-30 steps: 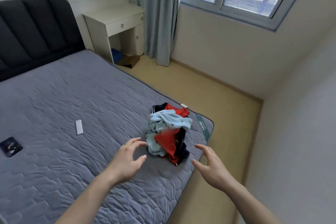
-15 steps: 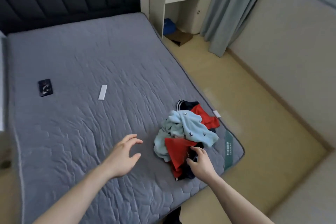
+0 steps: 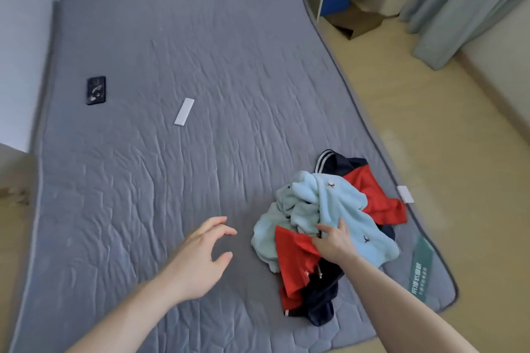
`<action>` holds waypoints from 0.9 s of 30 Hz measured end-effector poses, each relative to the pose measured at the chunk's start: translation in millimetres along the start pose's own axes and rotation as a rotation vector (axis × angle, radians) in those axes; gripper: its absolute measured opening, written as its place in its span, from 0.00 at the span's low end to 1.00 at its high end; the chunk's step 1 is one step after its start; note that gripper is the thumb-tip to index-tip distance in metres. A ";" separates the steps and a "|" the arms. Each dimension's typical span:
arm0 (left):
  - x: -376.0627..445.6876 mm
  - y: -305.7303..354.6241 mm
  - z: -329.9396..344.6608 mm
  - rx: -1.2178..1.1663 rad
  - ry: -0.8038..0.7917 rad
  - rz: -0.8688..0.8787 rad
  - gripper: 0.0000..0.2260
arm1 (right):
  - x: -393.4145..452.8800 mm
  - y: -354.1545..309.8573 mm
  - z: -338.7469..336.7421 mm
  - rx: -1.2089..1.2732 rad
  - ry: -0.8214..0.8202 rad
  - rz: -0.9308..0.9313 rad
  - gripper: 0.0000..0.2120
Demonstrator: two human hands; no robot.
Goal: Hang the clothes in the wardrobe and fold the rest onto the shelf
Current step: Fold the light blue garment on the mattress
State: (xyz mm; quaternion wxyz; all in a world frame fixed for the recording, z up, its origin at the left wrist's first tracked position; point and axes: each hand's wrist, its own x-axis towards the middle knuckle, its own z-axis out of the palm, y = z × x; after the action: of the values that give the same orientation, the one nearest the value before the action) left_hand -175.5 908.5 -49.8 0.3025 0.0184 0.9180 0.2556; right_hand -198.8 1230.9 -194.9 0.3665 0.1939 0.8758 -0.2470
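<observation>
While clothes pile (image 3: 329, 218) sits at near right corner of mattress (image 3: 172, 195), right hand (image 3: 334, 241) rests on pile, fingers dug into light-blue garment (image 3: 344, 209), grip unclear. Left hand (image 3: 200, 258) hovers left of pile, loosely spread, holding nothing.

Two bare hands reach over one grey mattress (image 3: 200, 66): the left hand (image 3: 198, 261) and the right hand (image 3: 334, 241). One heap of clothes (image 3: 329, 223) shows two garments, one light blue, one red and navy. One black phone (image 3: 96, 90), one white remote (image 3: 184, 111). One curtain (image 3: 464, 3) hangs nearby.
</observation>
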 end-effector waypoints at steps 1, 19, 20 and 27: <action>1.7 -3.4 4.4 0.002 -0.001 -0.018 0.16 | 11.1 1.6 4.7 -0.033 -0.006 0.014 0.25; -125.0 -11.1 -49.2 -0.125 0.012 0.044 0.20 | -237.6 -134.1 -122.7 1.262 0.113 -0.438 0.12; -135.8 -10.2 -58.4 -0.149 0.012 0.047 0.22 | -269.3 -153.8 -135.0 1.305 0.043 -0.516 0.11; -204.5 -33.8 -116.5 -0.216 0.015 0.180 0.42 | -464.4 -273.3 -143.7 1.305 -0.264 -0.892 0.14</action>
State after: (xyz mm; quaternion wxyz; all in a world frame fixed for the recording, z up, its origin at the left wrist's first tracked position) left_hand -70.3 787.2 125.6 0.2716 0.0663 0.8820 0.3794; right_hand -114.8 1020.5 314.6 0.1465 -0.0299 0.4989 -0.8536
